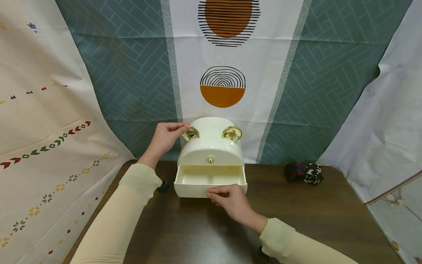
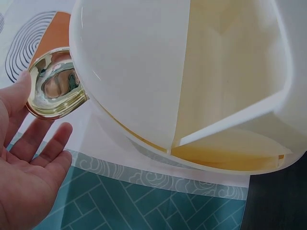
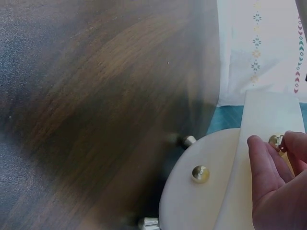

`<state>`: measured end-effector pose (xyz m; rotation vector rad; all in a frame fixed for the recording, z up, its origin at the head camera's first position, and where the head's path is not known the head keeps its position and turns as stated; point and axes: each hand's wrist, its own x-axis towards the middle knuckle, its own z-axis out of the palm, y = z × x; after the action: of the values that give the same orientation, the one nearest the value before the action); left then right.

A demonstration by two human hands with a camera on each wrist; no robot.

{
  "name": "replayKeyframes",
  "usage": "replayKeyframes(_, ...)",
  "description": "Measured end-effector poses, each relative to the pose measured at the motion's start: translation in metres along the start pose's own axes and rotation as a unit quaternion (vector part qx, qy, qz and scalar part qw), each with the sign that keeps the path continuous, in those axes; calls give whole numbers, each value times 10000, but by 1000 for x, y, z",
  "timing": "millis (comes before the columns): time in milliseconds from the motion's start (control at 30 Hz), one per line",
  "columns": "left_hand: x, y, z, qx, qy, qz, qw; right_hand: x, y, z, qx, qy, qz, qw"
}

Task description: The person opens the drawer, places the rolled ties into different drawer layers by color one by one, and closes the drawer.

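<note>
A cream storage box (image 1: 212, 146) with a rounded top stands at the back of the table, carrying two gold ear-shaped rings. Its lower drawer (image 1: 189, 190) is pulled out toward me, and the inside shows bare. Thumb and fingers of my left hand (image 1: 165, 137) pinch the left gold ring (image 2: 56, 85); the other fingers stay loosely bent below it. My right hand (image 1: 235, 205) pinches the small gold knob (image 3: 276, 142) on the drawer front. The upper drawer, with its own gold knob (image 1: 210, 160), is closed.
Two small rolled cloths, one dark red and blue (image 1: 294, 172) and one black and white (image 1: 313, 173), lie at the table's back right. A patterned green and white curtain (image 1: 132, 73) hangs right behind the box. Pale cloths hang at both sides.
</note>
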<state>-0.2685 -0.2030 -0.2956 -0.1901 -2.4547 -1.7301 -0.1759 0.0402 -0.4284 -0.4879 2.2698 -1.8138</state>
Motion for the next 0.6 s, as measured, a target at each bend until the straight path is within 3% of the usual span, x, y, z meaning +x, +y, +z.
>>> replayKeyframes(600, -1, 1, 1, 23, 9, 38, 10000, -10, 0, 4, -33, 37, -41, 10000)
